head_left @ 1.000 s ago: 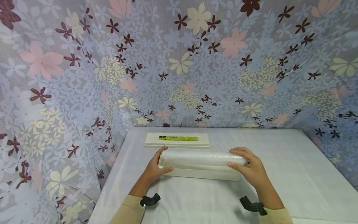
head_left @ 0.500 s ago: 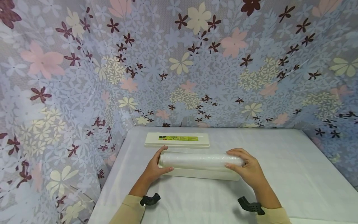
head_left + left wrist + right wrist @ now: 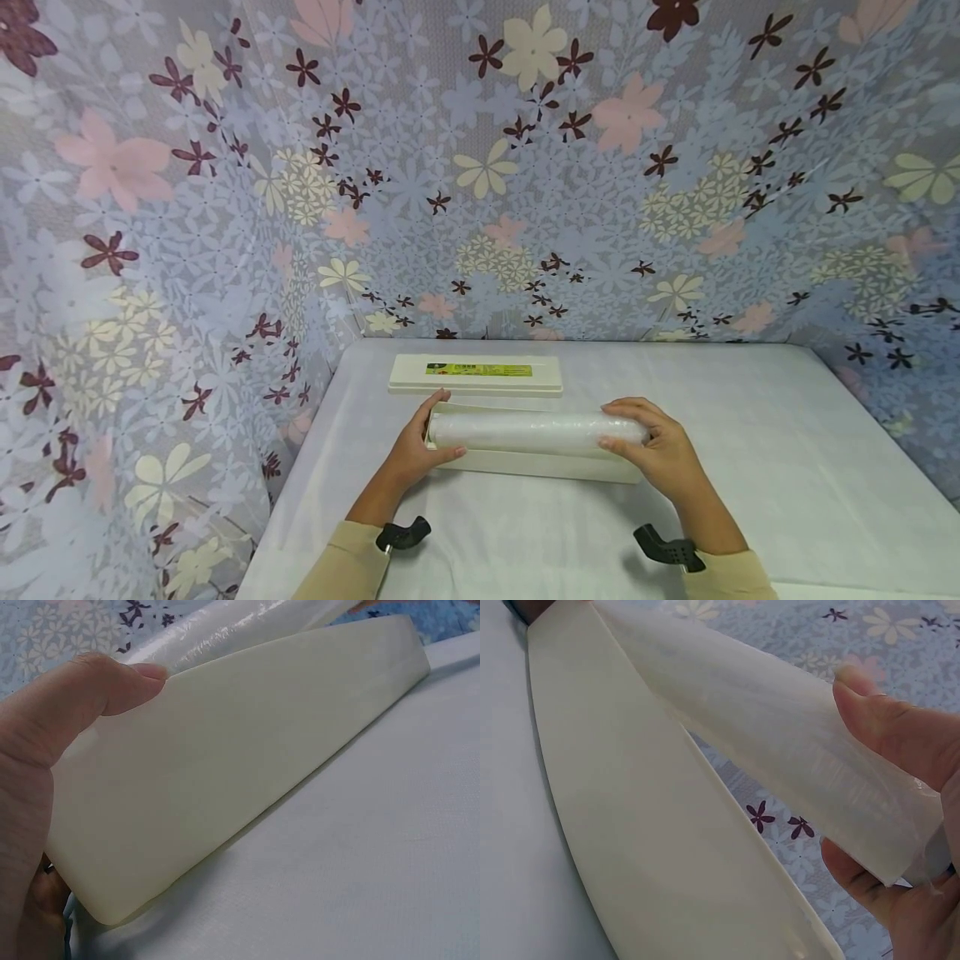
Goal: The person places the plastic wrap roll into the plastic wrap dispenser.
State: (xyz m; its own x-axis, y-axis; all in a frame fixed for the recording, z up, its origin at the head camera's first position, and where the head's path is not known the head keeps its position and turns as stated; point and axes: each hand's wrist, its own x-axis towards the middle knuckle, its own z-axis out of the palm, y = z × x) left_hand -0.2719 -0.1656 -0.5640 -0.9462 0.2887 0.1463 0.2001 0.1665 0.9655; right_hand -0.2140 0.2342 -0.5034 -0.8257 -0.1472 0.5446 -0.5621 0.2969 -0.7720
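A roll of clear plastic wrap (image 3: 517,431) lies along a long cream box (image 3: 540,464) in the head view. My left hand (image 3: 417,442) grips the left end of the box, its thumb (image 3: 139,679) over the front wall in the left wrist view. With thumb and fingers my right hand (image 3: 656,446) holds the right end of the roll. In the right wrist view that end of the wrap roll (image 3: 780,742) stands raised above the box's rim (image 3: 727,799), while the far end dips to the box. The roll's left tip is partly hidden by the box end.
Behind the box lies a cream lid (image 3: 405,377) with a green-yellow label (image 3: 480,370). A white cloth covers the table (image 3: 787,467). Flowered fabric (image 3: 480,208) hangs at the back and sides. Black curved mounts (image 3: 403,534) sit at both wrists.
My right hand has shifted left and slightly lower, carrying the roll with it. The roll's left end now sits against the box's left end. Left hand, box and lid stay practically still.
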